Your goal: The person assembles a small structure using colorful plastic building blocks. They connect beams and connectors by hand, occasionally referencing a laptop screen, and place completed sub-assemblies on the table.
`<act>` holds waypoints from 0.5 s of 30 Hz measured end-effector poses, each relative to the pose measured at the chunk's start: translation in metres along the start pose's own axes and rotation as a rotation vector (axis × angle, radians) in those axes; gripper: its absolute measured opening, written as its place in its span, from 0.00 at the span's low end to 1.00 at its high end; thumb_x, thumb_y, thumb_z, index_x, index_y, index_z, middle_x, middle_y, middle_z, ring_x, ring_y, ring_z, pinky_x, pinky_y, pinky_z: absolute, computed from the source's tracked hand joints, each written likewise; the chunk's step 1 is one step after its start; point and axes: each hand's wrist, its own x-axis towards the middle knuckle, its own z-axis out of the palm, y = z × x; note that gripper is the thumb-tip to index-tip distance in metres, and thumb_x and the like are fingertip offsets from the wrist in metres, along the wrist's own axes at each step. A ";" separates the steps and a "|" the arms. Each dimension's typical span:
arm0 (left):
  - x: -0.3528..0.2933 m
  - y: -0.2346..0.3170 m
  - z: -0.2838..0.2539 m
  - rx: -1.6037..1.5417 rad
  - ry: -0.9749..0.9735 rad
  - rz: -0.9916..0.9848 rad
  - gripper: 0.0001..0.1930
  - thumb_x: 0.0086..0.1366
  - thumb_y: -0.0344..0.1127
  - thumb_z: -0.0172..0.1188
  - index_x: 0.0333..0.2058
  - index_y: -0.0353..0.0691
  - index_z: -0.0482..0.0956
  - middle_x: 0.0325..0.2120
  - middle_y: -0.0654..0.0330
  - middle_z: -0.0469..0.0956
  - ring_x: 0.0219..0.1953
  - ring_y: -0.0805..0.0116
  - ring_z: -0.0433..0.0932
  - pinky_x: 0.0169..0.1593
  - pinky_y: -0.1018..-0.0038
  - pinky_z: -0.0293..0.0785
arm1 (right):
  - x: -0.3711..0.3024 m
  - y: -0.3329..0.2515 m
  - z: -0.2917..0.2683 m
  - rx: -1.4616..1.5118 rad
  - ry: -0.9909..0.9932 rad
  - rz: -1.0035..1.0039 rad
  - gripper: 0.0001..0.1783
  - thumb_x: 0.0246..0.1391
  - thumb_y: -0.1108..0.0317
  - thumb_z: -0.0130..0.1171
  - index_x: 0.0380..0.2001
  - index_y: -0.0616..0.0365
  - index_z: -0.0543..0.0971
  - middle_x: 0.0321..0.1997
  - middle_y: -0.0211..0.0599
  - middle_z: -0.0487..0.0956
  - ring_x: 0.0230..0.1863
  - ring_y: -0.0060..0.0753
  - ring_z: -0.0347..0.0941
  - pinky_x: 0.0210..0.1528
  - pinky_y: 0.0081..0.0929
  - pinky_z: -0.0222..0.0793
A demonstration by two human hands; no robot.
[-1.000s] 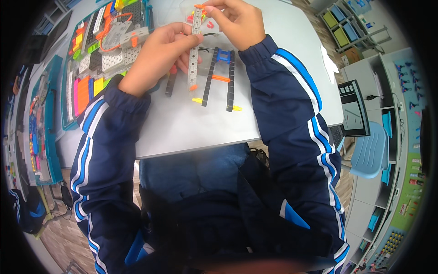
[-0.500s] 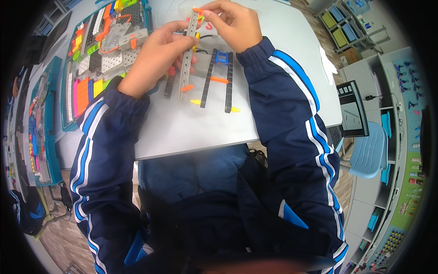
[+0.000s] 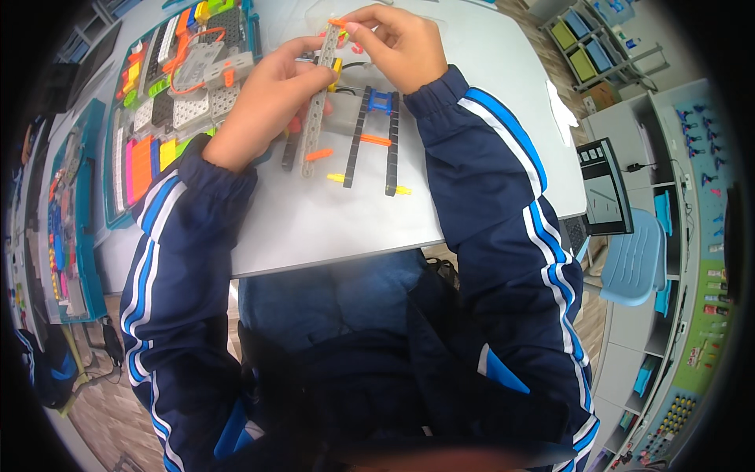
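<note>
Both hands are working together over the far part of the white surface [image 3: 330,220]. Left hand [image 3: 271,98] is gripping a long grey perforated beam [image 3: 318,98] around its middle, holding it raised and tilted above the surface. Right hand [image 3: 401,47] is pinching the beam's upper end, where a small orange pin [image 3: 336,22] is sitting. Just beside the beam, a ladder-like frame of two black beams [image 3: 373,141] with a blue connector and orange and yellow pins is lying flat. Farther left, a teal parts tray [image 3: 118,157] is sitting full of coloured pieces.
</note>
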 end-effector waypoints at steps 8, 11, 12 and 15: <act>0.000 0.002 0.000 0.020 -0.011 -0.017 0.27 0.63 0.35 0.55 0.59 0.33 0.61 0.29 0.63 0.75 0.26 0.77 0.76 0.29 0.78 0.73 | -0.001 -0.003 -0.001 -0.042 -0.008 0.019 0.09 0.56 0.70 0.58 0.39 0.58 0.83 0.28 0.37 0.83 0.22 0.20 0.74 0.27 0.20 0.68; -0.001 0.003 0.000 0.008 -0.009 -0.013 0.28 0.63 0.35 0.55 0.60 0.33 0.61 0.27 0.64 0.75 0.25 0.77 0.75 0.28 0.79 0.73 | 0.000 -0.002 -0.001 -0.037 -0.007 0.005 0.09 0.56 0.70 0.58 0.39 0.58 0.83 0.28 0.37 0.83 0.23 0.20 0.74 0.27 0.20 0.68; -0.002 0.003 -0.001 -0.001 -0.015 -0.012 0.28 0.63 0.34 0.55 0.60 0.33 0.61 0.27 0.64 0.74 0.25 0.77 0.75 0.28 0.79 0.73 | 0.000 -0.002 -0.001 -0.033 -0.006 0.001 0.09 0.56 0.70 0.58 0.39 0.58 0.83 0.28 0.37 0.83 0.23 0.20 0.74 0.27 0.20 0.68; -0.002 0.001 0.000 -0.013 -0.018 0.000 0.27 0.63 0.33 0.55 0.60 0.33 0.60 0.25 0.65 0.73 0.23 0.77 0.74 0.27 0.79 0.72 | -0.002 -0.001 -0.001 -0.034 -0.009 -0.005 0.09 0.56 0.70 0.58 0.39 0.58 0.82 0.28 0.38 0.83 0.23 0.20 0.75 0.27 0.20 0.69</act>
